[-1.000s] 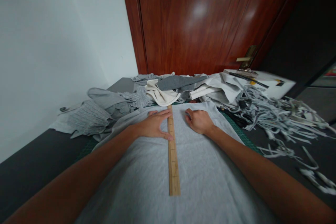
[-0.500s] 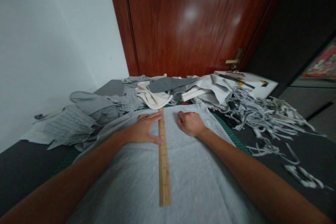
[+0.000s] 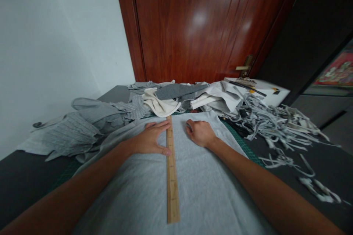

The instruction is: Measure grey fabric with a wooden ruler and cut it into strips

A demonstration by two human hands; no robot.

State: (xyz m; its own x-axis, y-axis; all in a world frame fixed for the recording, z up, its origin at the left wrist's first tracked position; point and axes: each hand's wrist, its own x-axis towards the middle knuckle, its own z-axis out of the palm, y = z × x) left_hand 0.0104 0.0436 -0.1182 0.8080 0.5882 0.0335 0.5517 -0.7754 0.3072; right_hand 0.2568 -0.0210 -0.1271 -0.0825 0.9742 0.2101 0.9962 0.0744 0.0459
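A large light grey cloth (image 3: 204, 183) is spread in front of me, with a wooden ruler (image 3: 172, 191) lying lengthwise on it. My left hand (image 3: 151, 138) rests on the cloth with thumb and fingers spread, their tips on the ruler's far half. To the right of the ruler, my right hand (image 3: 201, 132) lies on the cloth with its fingers curled in; whether anything is inside them is hidden.
A green cutting mat (image 3: 245, 147) shows beside the cloth. Grey and white fabric pieces (image 3: 88, 128) lie left and behind. Cut strips (image 3: 264, 117) and a white box (image 3: 273, 97) are at right. A red-brown door (image 3: 187, 25) stands behind.
The view has shifted slightly, so the cloth and ruler appear a little lower. Both hands keep nearly the same pose and place on the cloth.
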